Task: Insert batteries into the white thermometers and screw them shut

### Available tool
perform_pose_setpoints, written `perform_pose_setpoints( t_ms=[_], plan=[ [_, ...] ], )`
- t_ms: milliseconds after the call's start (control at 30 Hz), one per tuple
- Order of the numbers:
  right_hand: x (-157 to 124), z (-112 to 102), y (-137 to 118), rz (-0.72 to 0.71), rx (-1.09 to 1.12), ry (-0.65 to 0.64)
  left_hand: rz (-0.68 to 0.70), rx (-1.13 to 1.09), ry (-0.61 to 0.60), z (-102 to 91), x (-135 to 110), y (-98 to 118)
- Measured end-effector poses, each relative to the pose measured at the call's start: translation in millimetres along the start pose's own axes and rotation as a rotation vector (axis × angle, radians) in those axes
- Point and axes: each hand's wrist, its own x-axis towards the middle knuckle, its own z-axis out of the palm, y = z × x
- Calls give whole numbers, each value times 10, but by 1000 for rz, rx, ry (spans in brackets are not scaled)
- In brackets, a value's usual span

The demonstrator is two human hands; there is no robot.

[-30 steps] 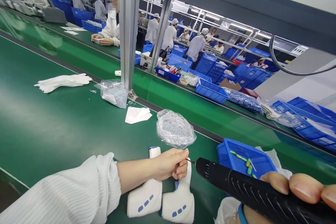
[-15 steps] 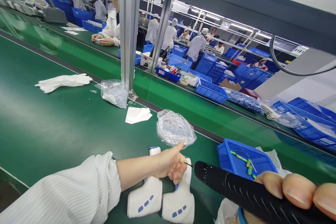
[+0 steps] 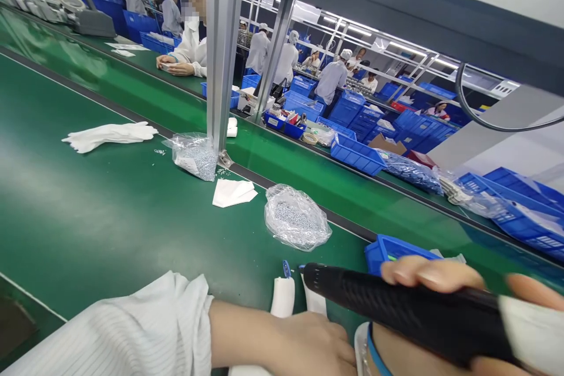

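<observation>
Black screwdriver [image 3: 409, 312], power-tool type, is up front at lower right in my head view, raised over the green surface [image 3: 145, 229]. My right hand [image 3: 434, 274] is clamped around it, fingers curled over the top. Nose points left, near the blue-tipped end of a white handle [image 3: 315, 301]; I can't make out the bit. Second white handle [image 3: 282, 298] sits just left of that one, blue piece [image 3: 286, 269] at its end. Both handles come out from under my left hand [image 3: 315, 343], which is low at the bottom edge, palm down, blurry; fingers partly hidden, so I can't tell if it grips or just rests. White sleeve [image 3: 145, 329] on that arm. Blue band [image 3: 376, 352] around an arm just below the screwdriver.

Blue bin [image 3: 375, 255] partly behind my right hand. Clear bag [image 3: 298, 217] of small silvery parts lies beyond the handles, open-looking. Another parts bag [image 3: 196, 157] is farther left, by the foot of the metal post [image 3: 222, 41], some loose bits [image 3: 223, 173] near it. Folded white sheet [image 3: 233, 192] between the bags. White glove [image 3: 110, 136] at far left. Across the line I see a co-worker [image 3: 189, 41], hands together around something small; blue crates [image 3: 356, 154] to the right.
</observation>
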Motion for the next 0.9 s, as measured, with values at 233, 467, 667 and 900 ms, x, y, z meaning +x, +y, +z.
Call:
perform_pose_setpoints(
  t_ms=[233, 467, 667, 900],
  plan=[
    [-88, 562, -10, 13, 218, -275, 132, 133, -200, 21, 81, -38],
    [-117, 454, 93, 46, 216, -391, 149, 80, -161, -33, 87, -15],
    [-138, 525, 90, 64, 227, -393, 141, -9, -220, -47, 101, -33],
    [-173, 481, 140, 67, 203, -425, 156, -52, -186, 50, 134, -89]
  ],
)
